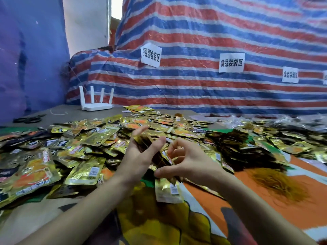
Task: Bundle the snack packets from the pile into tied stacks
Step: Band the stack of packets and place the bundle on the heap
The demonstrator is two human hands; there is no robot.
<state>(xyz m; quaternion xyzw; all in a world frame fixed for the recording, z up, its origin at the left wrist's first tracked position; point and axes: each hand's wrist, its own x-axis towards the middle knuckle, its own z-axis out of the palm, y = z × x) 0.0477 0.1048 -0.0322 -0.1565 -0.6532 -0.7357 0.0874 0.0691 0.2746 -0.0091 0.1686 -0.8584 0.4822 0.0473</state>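
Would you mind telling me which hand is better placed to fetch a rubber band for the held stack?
Right, probably: the right hand sits on the same side as the heap of orange rubber bands, and the left hand grips the stack of snack packets and could steady it alone.

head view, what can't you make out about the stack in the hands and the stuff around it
All in the head view:
- stack of packets: count hidden; the left hand and right hand cover its sides.
- any tie round it: cannot tell, the fingers are in the way and blurred.
- far-right label: too small and blurred to read.
- orange heap: blurred, material unclear.
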